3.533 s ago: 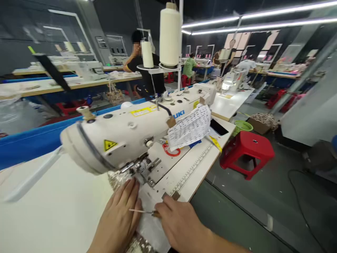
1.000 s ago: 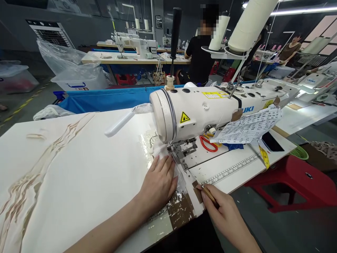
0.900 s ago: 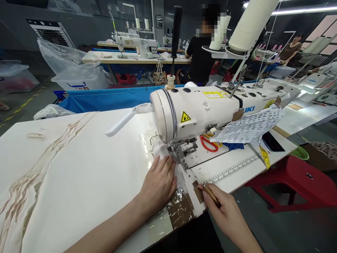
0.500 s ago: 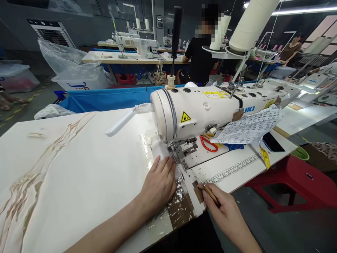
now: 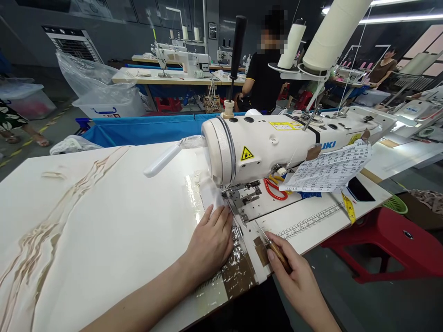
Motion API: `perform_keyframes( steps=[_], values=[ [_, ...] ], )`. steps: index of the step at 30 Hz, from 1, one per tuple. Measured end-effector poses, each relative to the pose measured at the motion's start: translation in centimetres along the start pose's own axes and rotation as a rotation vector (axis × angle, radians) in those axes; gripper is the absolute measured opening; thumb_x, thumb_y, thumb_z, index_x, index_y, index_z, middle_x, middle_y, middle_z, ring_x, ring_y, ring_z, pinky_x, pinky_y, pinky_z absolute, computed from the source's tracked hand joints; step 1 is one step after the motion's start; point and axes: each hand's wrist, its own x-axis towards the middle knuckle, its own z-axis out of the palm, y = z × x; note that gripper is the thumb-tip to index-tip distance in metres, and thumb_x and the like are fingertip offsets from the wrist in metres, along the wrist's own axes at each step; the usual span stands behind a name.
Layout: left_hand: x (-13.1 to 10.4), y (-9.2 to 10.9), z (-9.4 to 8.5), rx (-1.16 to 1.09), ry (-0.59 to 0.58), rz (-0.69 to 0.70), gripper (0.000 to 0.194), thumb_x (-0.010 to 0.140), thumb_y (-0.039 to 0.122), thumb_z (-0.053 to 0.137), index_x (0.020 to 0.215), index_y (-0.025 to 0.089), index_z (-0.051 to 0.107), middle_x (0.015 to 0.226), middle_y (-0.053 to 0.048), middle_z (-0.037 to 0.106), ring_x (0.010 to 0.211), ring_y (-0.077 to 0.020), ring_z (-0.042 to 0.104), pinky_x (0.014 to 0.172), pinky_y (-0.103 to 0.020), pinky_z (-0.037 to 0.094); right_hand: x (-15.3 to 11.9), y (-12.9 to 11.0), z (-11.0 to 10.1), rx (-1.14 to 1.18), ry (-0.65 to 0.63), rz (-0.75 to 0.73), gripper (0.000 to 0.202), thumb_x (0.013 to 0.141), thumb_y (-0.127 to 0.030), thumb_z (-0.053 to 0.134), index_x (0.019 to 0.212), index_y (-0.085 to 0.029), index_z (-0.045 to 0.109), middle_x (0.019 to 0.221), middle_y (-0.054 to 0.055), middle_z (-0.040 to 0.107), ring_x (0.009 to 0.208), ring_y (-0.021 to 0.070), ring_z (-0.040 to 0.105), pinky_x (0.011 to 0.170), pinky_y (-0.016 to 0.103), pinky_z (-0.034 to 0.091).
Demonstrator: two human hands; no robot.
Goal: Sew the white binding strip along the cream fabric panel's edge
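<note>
My left hand (image 5: 212, 237) lies palm down at the front of the white sewing machine (image 5: 258, 147), with its fingers stretched out over a piece of white cloth (image 5: 209, 194). The fingertips rest close to the presser foot and needle area, and part of the cloth is hidden beneath them. Between the thumb and fingers of my right hand (image 5: 297, 272) is an awl (image 5: 279, 256) with a wooden handle. Its thin metal point slants up and left, near the slim metal guide by the machine bed.
Red-handled scissors (image 5: 276, 189) lie behind the needle area. A handwritten sheet (image 5: 327, 168) hangs off the machine, near a phone (image 5: 360, 189) and yellow tape measure (image 5: 348, 207). Gathered pale fabric strips (image 5: 51, 221) run along the table's left. A red stool (image 5: 384, 244) stands right.
The whole view has shifted slightly. My left hand stays on the cloth, and my right hand keeps the awl with its tip in nearly the same place. A passer-by's leg shows more at far left.
</note>
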Motion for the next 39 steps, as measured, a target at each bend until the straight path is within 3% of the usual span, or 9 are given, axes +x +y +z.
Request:
perform_keyframes(
  steps=[3,7,12,20,28,39],
  values=[
    [0.1,-0.1,0.1,0.003,0.016,0.006,0.044,0.096,0.024,0.036,0.127,0.004,0.058,0.129,-0.018,0.061,0.124,-0.0302,0.053,0.112,-0.048,0.034,-0.2,-0.2,0.5,0.028,0.026,-0.011,0.034,0.102,-0.034,0.049,0.134,-0.027,0.054,0.124,0.007,0.068,0.114,0.0193,0.065,0.085,0.020,0.056],
    [0.2,-0.5,0.3,-0.006,0.011,-0.013,0.044,0.096,0.025,0.037,0.129,0.004,0.057,0.133,-0.019,0.059,0.126,-0.0305,0.051,0.113,-0.049,0.035,0.2,-1.1,1.2,0.088,0.063,-0.076,0.022,0.101,-0.031,0.048,0.120,-0.026,0.058,0.109,0.005,0.071,0.098,0.0178,0.070,0.076,0.019,0.057],
    [0.5,-1.1,0.5,-0.055,-0.008,-0.045,0.044,0.095,0.024,0.039,0.130,0.002,0.054,0.132,-0.020,0.058,0.124,-0.0319,0.052,0.109,-0.050,0.040,1.7,-2.2,2.7,0.046,0.006,-0.278,0.024,0.100,-0.021,0.045,0.120,-0.024,0.058,0.092,0.004,0.065,0.084,0.0175,0.067,0.070,0.025,0.054],
    [1.0,-2.0,0.9,-0.153,0.040,-0.069,0.039,0.092,0.018,0.041,0.124,0.002,0.056,0.118,-0.018,0.060,0.110,-0.0288,0.057,0.099,-0.043,0.051,4.3,-2.7,5.5,-0.361,0.061,-0.546,0.030,0.100,-0.016,0.040,0.124,-0.012,0.057,0.090,0.008,0.065,0.073,0.0193,0.064,0.061,0.028,0.050],
    [1.0,-2.2,0.8,-0.165,0.082,-0.065,0.036,0.092,0.015,0.042,0.123,0.004,0.057,0.117,-0.018,0.061,0.108,-0.0287,0.057,0.098,-0.044,0.051,5.2,-3.3,6.1,-0.556,0.061,-0.523,0.032,0.100,-0.018,0.037,0.121,-0.011,0.060,0.092,0.010,0.067,0.068,0.0206,0.066,0.053,0.029,0.046],
    [1.2,-3.0,0.8,-0.254,0.017,-0.136,0.040,0.090,0.014,0.042,0.125,0.005,0.058,0.120,-0.017,0.059,0.113,-0.0286,0.055,0.100,-0.046,0.049,5.2,-3.8,7.0,-0.748,0.046,-0.437,0.040,0.093,-0.009,0.038,0.127,-0.008,0.060,0.093,0.015,0.071,0.061,0.0236,0.068,0.049,0.032,0.047]
  ],
)
